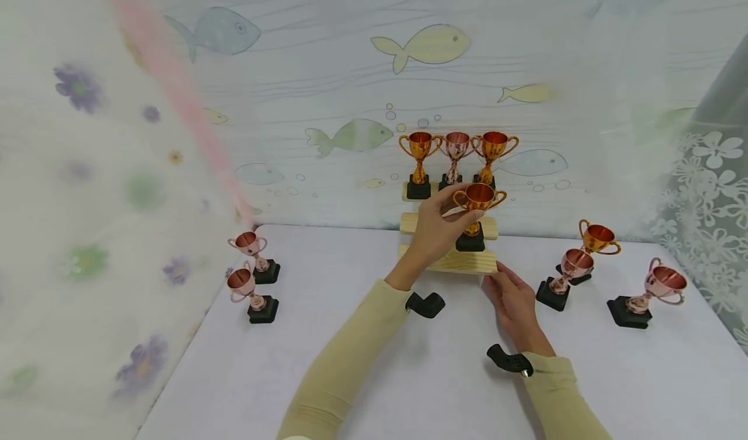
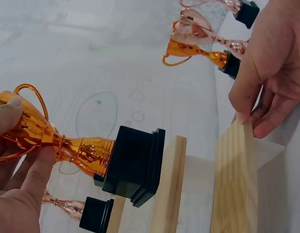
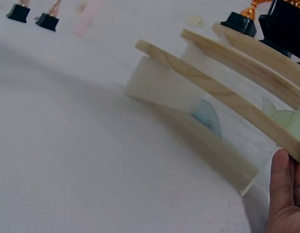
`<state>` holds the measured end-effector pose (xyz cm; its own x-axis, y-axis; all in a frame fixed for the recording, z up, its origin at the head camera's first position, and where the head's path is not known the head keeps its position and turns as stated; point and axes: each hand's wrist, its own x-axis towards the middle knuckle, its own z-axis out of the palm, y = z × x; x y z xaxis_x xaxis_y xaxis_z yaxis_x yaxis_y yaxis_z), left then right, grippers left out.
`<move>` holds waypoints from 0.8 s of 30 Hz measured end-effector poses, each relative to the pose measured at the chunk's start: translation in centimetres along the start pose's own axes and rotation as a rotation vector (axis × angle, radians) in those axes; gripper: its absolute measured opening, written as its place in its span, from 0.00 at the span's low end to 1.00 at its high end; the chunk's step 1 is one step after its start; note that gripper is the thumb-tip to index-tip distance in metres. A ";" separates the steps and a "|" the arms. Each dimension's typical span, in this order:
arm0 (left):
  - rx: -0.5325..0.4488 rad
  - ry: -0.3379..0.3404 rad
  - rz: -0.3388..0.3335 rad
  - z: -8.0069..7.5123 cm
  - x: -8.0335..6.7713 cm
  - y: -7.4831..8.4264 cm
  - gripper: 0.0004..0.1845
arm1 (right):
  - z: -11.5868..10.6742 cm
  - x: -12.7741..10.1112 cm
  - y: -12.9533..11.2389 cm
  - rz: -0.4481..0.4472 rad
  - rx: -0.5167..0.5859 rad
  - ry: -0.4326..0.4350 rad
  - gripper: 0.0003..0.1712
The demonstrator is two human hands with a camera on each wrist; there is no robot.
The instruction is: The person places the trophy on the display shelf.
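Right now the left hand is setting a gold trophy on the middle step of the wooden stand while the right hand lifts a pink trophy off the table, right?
Not quite. The left hand does hold the gold trophy at the wooden stand's middle step, but the right hand lifts no trophy: the head view shows its fingers resting against the stand's lowest step, and the left wrist view agrees.

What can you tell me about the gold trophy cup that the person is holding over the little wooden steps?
The gold trophy cup is small and shiny, like metallic plastic, with two looped handles, a slim stem and a square black base. The left hand grips it by the bowl, thumb and fingers around the rim and handle. It stands upright on or just above the middle step of the wooden stand; whether the base has touched down is unclear. Three more cups line the top step behind it. The right hand touches the stand's lowest step.
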<state>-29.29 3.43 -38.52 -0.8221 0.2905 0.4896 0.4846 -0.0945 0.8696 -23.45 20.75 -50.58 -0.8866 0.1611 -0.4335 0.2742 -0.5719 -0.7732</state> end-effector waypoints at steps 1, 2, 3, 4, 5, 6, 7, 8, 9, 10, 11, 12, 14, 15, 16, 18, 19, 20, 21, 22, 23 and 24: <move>0.010 -0.002 -0.007 0.2 0.3 -0.1 0.27 | 0.0 0.0 0.0 0.003 0.001 0.000 0.32; 0.018 -0.006 -0.013 0.4 0.6 -0.2 0.27 | 0.0 0.0 0.0 0.007 0.003 0.003 0.31; 0.025 -0.008 -0.020 0.5 0.9 -0.3 0.27 | 0.0 0.0 0.0 0.006 0.002 0.003 0.31; 0.028 -0.010 -0.025 0.6 1.2 -0.4 0.27 | 0.0 0.1 0.1 0.007 0.004 0.002 0.32; 0.029 -0.011 -0.031 0.8 1.5 -0.6 0.27 | 0.0 0.1 0.1 0.008 0.005 0.004 0.32; 0.026 -0.013 -0.038 0.9 1.7 -0.8 0.27 | 0.0 0.2 0.1 0.007 0.007 0.004 0.31; 0.028 -0.016 -0.045 1.0 1.9 -1.0 0.27 | 0.1 0.2 0.2 0.008 0.011 0.005 0.31; 0.028 -0.018 -0.050 1.1 2.1 -1.2 0.27 | 0.1 0.2 0.2 0.008 0.015 0.006 0.31; 0.030 -0.020 -0.057 1.2 2.3 -1.4 0.27 | 0.1 0.2 0.2 0.008 0.015 0.004 0.31; 0.033 -0.022 -0.066 1.3 2.5 -1.7 0.27 | 0.0 0.2 0.2 0.009 0.015 0.001 0.32; 0.037 -0.025 -0.076 1.4 2.7 -1.9 0.26 | 0.0 0.2 0.1 0.009 0.015 0.000 0.31; 0.041 -0.030 -0.085 1.4 2.9 -2.1 0.26 | 0.0 0.2 0.1 0.008 0.012 -0.004 0.32; 0.059 -0.039 -0.100 1.4 3.2 -2.4 0.26 | 0.0 0.2 0.0 0.010 0.009 -0.011 0.32; 0.065 -0.046 -0.104 1.4 3.3 -2.6 0.26 | -0.1 0.2 0.0 0.014 0.011 -0.011 0.32; 0.071 -0.053 -0.105 1.4 3.5 -2.8 0.26 | -0.1 0.1 0.0 0.017 0.012 -0.012 0.33; 0.081 -0.062 -0.103 1.3 3.7 -3.0 0.26 | -0.1 0.1 -0.1 0.023 0.021 -0.013 0.33; 0.086 -0.066 -0.099 1.3 3.8 -3.1 0.27 | -0.1 0.1 -0.1 0.024 0.024 -0.015 0.33; 0.083 -0.069 -0.097 1.3 3.9 -3.2 0.27 | -0.1 0.1 -0.1 0.024 0.029 -0.016 0.33; 0.082 -0.072 -0.095 1.3 4.1 -3.4 0.27 | -0.1 0.1 -0.2 0.024 0.027 -0.015 0.33; 0.078 -0.073 -0.096 1.3 4.2 -3.5 0.27 | 0.0 0.1 -0.2 0.021 0.024 -0.018 0.33; 0.078 -0.073 -0.098 1.4 4.3 -3.6 0.27 | 0.0 0.1 -0.2 0.018 0.025 -0.018 0.32; 0.080 -0.074 -0.098 1.5 4.5 -3.7 0.27 | 0.0 0.1 -0.2 0.016 0.024 -0.016 0.32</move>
<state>-34.31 6.48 -39.66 -0.8438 0.3644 0.3940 0.4277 0.0132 0.9038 -23.60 20.92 -50.48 -0.8881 0.1388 -0.4382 0.2798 -0.5931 -0.7549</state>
